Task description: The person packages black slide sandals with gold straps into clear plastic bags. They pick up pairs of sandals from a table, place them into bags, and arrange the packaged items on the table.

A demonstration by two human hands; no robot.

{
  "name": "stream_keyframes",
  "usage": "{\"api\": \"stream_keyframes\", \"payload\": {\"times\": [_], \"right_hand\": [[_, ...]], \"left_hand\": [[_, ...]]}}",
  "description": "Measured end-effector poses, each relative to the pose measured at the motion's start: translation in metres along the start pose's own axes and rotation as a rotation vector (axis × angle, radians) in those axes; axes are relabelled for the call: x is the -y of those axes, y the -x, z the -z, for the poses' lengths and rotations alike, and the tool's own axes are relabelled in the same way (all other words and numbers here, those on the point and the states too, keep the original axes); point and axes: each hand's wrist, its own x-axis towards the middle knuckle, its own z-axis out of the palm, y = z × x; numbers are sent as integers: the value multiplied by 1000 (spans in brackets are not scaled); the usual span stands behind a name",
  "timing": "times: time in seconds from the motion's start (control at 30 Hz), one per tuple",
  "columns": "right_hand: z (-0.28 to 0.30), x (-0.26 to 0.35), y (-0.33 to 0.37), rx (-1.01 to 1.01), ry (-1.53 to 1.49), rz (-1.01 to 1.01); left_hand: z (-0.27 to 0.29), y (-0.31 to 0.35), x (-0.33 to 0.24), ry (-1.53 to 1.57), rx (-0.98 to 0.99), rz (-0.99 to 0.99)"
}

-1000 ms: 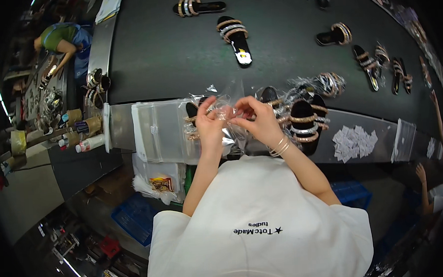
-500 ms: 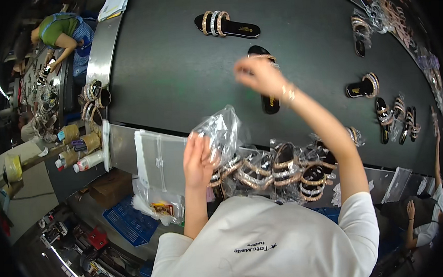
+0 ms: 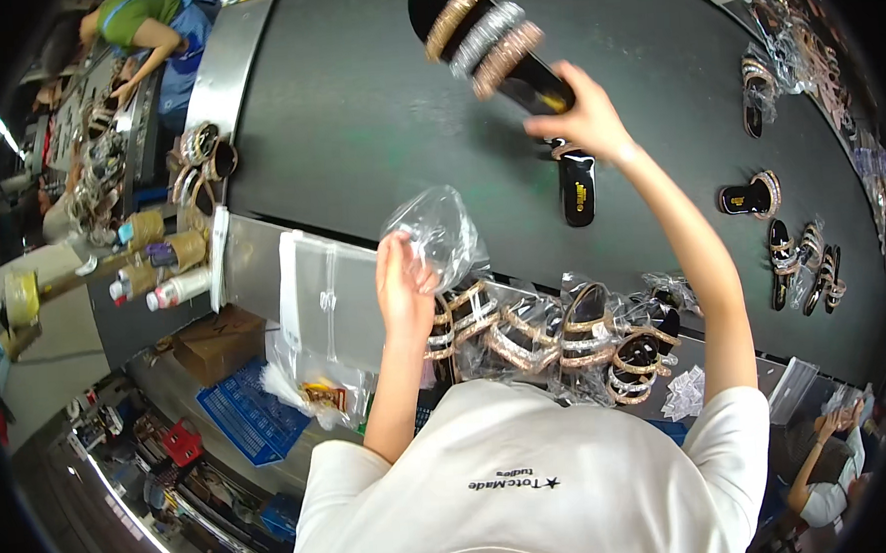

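Note:
My right hand [image 3: 587, 116] grips the heel end of a black slide sandal [image 3: 486, 44] with three glittery straps in gold, silver and rose gold. It is lifted over the dark work surface, its toe pointing away to the left. A second sandal [image 3: 578, 187] lies below that hand, its strap end partly hidden by the fingers. My left hand [image 3: 403, 274] pinches a clear plastic bag [image 3: 443, 238], which puffs out beyond the fingertips at the near edge of the surface. Several bagged sandals [image 3: 526, 337] are lined up along the edge in front of my body.
On the right of the dark surface [image 3: 324, 112] lie more sandals [image 3: 750, 198], some bagged. Clear bags [image 3: 325, 283] hang at the near left edge. A pair of sandals [image 3: 201, 159] rests on the left metal rim. Co-workers [image 3: 155, 41] are at far left and lower right.
My right hand has taken hold of the far sandal and raised it from the surface. The left hand still holds the bag, slightly farther up. The view has shifted a little.

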Motion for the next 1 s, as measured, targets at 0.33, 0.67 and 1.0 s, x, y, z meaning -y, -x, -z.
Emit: {"api": "stream_keyframes", "payload": {"times": [0.33,0.67,1.0], "right_hand": [[7,77,264,100,178,-25],[-23,115,361,-208,243,-40],[-30,122,378,-232,-21,-67]], "left_hand": [[-22,44,10,-436,333,-268],[-24,119,-10,-984,787,-1227],[-21,159,6,-1180,1053,-1346]]}}
